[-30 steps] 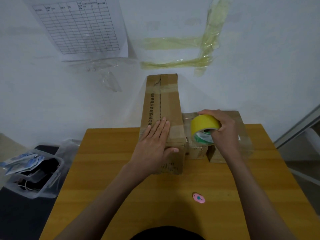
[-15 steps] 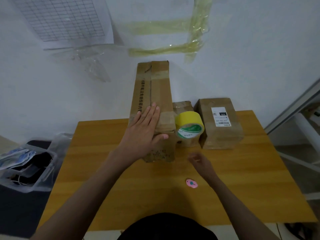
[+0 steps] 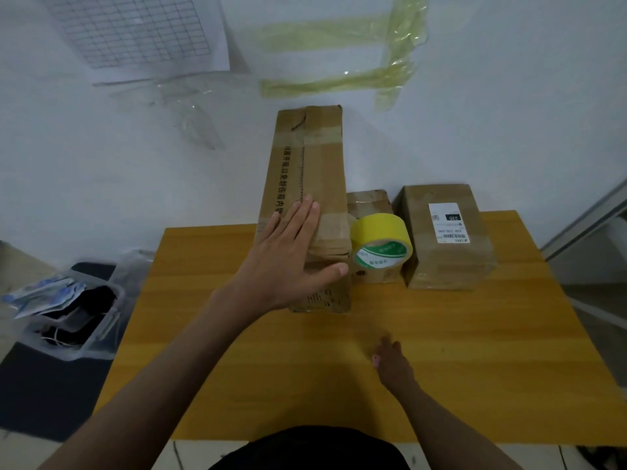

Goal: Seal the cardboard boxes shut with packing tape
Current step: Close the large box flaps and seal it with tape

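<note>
We see a yellow wooden table (image 3: 475, 351) bearing a tall cardboard box (image 3: 307, 184); right of that box stand a small box (image 3: 368, 201) and a labelled box (image 3: 444, 252)

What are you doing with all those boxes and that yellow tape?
A person is taping boxes shut. The left hand presses flat on the tall box, which stands on the wooden table. The yellow tape roll sits on the small box, and nobody holds it. The right hand is down on the table over a small pink thing, mostly hidden. A box with a label stands to the right.
</note>
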Motion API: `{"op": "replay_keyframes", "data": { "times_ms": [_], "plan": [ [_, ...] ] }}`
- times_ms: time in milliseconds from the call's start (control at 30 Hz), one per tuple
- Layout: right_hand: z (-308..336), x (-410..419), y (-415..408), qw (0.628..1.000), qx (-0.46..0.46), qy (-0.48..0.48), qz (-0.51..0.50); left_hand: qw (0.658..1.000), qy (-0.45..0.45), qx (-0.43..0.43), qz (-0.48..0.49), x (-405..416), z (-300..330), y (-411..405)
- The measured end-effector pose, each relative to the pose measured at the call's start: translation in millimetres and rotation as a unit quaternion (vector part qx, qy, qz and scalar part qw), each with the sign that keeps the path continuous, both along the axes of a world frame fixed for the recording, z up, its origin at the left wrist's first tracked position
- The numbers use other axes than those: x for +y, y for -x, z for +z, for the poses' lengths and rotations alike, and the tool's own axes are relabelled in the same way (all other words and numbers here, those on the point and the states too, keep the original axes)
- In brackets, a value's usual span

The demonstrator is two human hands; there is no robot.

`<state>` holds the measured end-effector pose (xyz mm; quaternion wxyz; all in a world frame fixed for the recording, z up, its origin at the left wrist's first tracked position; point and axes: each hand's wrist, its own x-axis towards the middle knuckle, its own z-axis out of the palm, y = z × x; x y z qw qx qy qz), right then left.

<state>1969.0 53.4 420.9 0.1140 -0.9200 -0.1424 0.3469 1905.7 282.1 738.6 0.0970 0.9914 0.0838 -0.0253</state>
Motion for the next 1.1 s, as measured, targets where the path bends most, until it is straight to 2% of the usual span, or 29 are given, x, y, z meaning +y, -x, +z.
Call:
{"op": "replay_keyframes", "data": {
  "times_ms": [100, 167, 267, 300, 400, 467, 567, 667, 767, 900, 1000, 1100],
  "plan": [
    [-8, 1, 10, 0.998, 0.018, -0.009, -0.063, 0.997, 0.067, -0.023, 0.015, -1, 11, -6],
    [-16, 0, 14, 0.995, 0.021, -0.020, -0.092, 0.997, 0.066, -0.045, 0.020, -2, 17, -17],
    [-14, 5, 15, 0.984, -0.001, -0.121, -0.127, 0.998, 0.044, -0.041, -0.020, -2, 25, -35],
    [-6, 7, 11, 0.970, -0.018, -0.191, -0.148, 0.996, 0.059, -0.038, -0.054, -2, 28, -42],
    [59, 2, -5, 0.877, -0.088, -0.384, -0.274, 0.981, 0.138, 0.010, -0.136, -4, 37, -65],
    [123, 0, -16, 0.833, -0.126, -0.437, -0.316, 0.972, 0.177, 0.045, -0.149, -2, 39, -87],
    [201, -2, -25, 0.784, -0.163, -0.511, -0.312, 0.957, 0.220, 0.101, -0.157, 3, 42, -125],
    [263, 6, -25, 0.752, -0.139, -0.575, -0.290, 0.942, 0.190, 0.180, -0.208, 5, 48, -155],
    [303, 22, -23, 0.772, -0.137, -0.579, -0.224, 0.929, 0.174, 0.234, -0.230, 4, 55, -172],
    [321, 44, -25, 0.842, -0.198, -0.486, -0.126, 0.921, 0.149, 0.268, -0.240, 6, 58, -183],
    [330, 57, -28, 0.884, -0.196, -0.407, -0.118, 0.918, 0.163, 0.275, -0.235, 6, 58, -185],
    [337, 64, -27, 0.889, -0.178, -0.403, -0.122, 0.914, 0.201, 0.275, -0.220, 6, 59, -183]
  ]
}}
